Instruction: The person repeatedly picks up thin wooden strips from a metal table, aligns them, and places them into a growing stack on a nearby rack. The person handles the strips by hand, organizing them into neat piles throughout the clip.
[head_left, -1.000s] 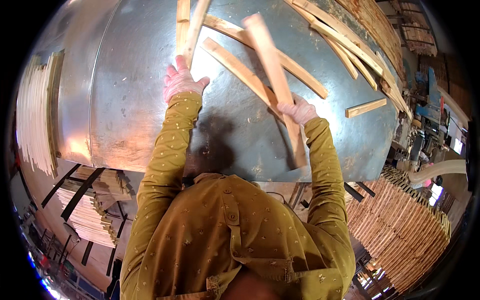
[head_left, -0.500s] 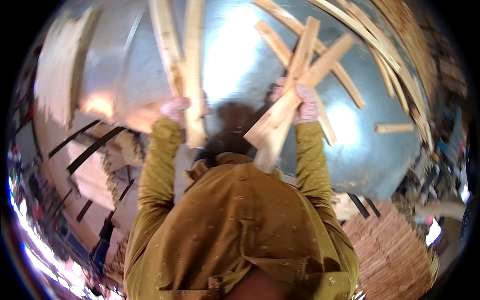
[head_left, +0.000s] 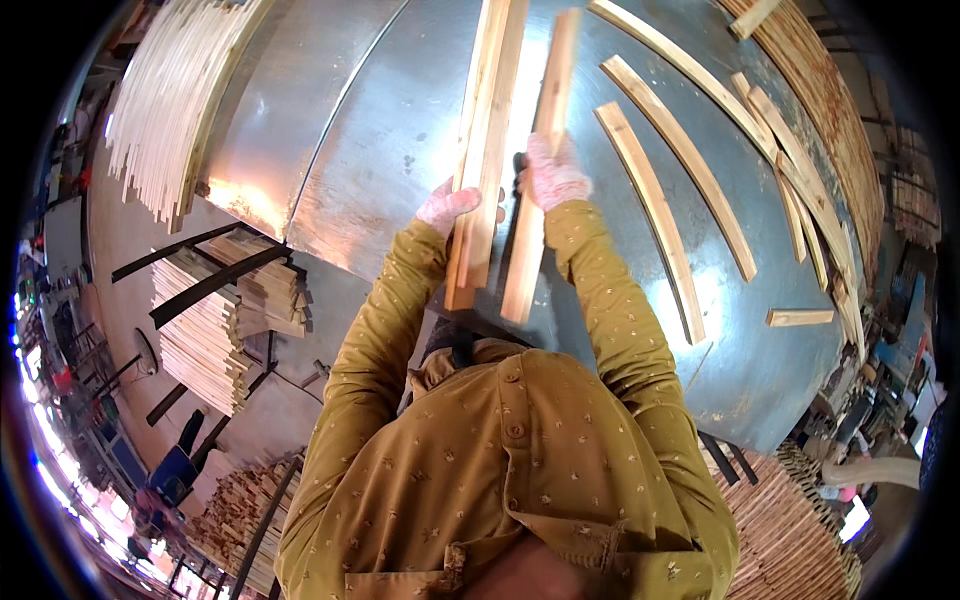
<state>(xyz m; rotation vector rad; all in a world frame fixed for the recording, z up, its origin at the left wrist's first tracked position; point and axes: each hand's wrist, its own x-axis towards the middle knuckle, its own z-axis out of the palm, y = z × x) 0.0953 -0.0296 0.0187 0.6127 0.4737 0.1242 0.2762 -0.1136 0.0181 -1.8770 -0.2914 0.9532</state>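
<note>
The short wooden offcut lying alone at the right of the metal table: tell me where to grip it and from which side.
Grip the short offcut across its narrow width at mid-length, coming from above. It lies flat and apart from the longer slats, so both long edges look free for fingers.

The person stands at a metal table (head_left: 350, 150), both hands in pale gloves. The left hand (head_left: 445, 205) grips a bundle of wooden slats (head_left: 485, 150); the right hand (head_left: 553, 175) grips a single slat (head_left: 538, 180) just beside it. Loose slats (head_left: 660, 200) lie toward the table's right edge, and stacked slats (head_left: 165, 100) sit at its left edge.
</note>
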